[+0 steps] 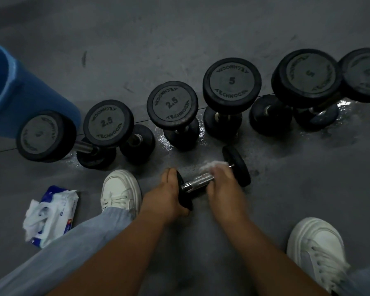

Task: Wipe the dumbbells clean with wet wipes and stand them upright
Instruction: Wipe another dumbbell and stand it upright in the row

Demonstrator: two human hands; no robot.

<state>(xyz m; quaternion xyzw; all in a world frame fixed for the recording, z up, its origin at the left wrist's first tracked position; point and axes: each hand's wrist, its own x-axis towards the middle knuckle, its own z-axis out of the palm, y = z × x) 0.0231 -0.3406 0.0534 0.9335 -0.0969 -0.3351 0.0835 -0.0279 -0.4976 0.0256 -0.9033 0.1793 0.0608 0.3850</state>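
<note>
Dumbbell (199, 181) is laid flat on the floor (276, 199), before the upright dumbbells (172, 103); its near head is gripped by the left hand (169, 195), likely to stop rolling. Wet wipe (212, 164) is clamped round the knurled handle by the right hand (222, 182), which is blurred. Wipe pack (53, 212) is kept within reach at left.

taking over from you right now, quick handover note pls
Left grip: holds the near head of the dumbbell, which is on its side.
Right grip: holds a wipe on the dumbbell's handle.
Done: the row of six behind it stands upright. Cannot tell if all are wiped.
Left: finish wiping this one, then stand it up.
The pack of wipes lies on the left.
</note>
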